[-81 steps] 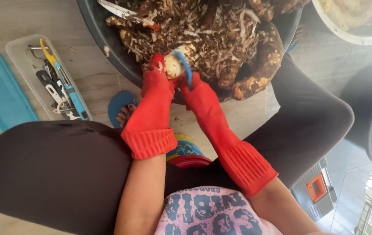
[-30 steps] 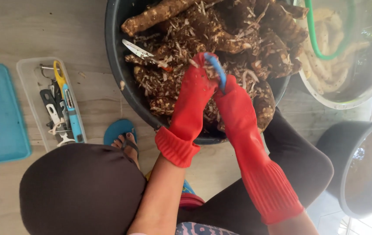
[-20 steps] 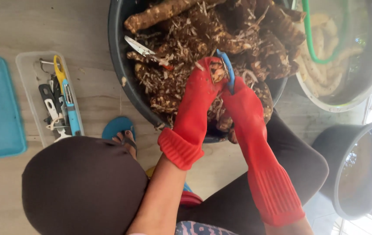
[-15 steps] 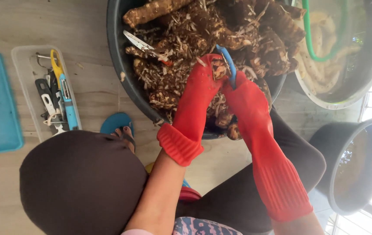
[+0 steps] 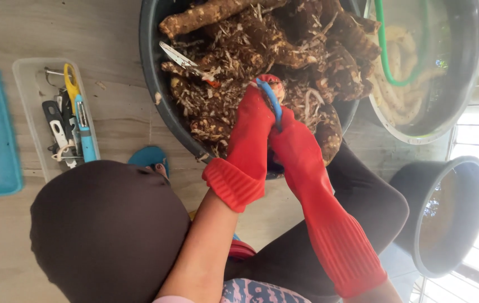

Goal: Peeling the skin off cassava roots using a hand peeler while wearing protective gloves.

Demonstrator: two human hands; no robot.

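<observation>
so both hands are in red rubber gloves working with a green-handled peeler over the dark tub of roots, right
Not quite: the peeler has a blue handle, not green, as the head view shows. The rest stands: the left hand and right hand wear red rubber gloves and work over the dark tub of brown roots.

1. Left hand (image 5: 256,120) and right hand (image 5: 295,146): red rubber gloves, long, with ribbed cuffs.
2. Dark brown trousers (image 5: 105,224).
3. Patterned top (image 5: 250,292), pink and blue.
4. Blue sandal (image 5: 148,157).
</observation>
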